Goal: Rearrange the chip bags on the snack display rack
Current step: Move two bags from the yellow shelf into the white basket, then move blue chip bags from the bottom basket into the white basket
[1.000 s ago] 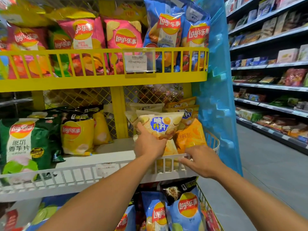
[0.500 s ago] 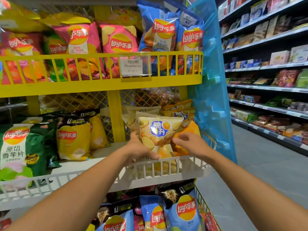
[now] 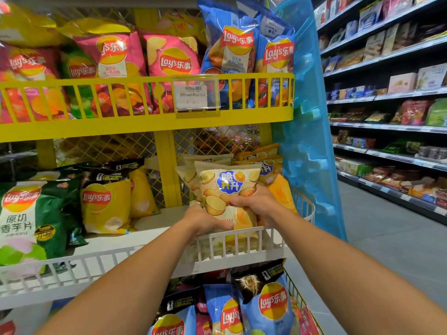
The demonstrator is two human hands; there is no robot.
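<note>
The right hand [image 3: 260, 205] had moved from the white shelf rail [image 3: 242, 247] onto the cream chip bag [image 3: 226, 189]; the left hand [image 3: 205, 220] also gripped it, just above that rail.

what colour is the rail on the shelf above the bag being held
Yellow rail, clearest in the head view.

You see two hands [image 3: 205, 220], two pink chip bags [image 3: 173, 66] and two tall blue bags [image 3: 228, 52] on the yellow shelf [image 3: 145, 122], plus one price tag [image 3: 194, 96].
</note>
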